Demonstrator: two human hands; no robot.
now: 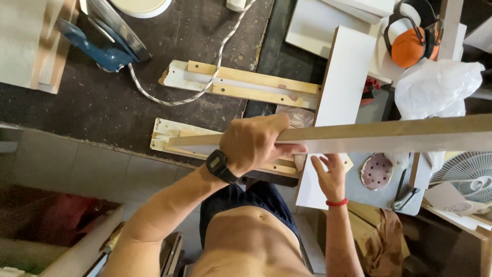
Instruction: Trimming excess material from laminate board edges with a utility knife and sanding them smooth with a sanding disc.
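A long board [389,134] with a pale wood edge and white face runs across the view from centre to the right edge. My left hand [254,142], with a black watch on the wrist, is closed over the board's top edge near its left end. Just below the board is my right hand [329,173], with a red band on the wrist. Its fingers are spread and reach up to the board's lower side. A white panel [344,77] lies on the bench beneath.
The dark workbench [154,118] carries wooden strip frames [246,82], a braided cord [177,97] and a blue power tool [100,48]. Orange ear defenders [412,43], a white plastic bag [435,87], a sanding disc [376,171] and a fan [469,177] are at the right.
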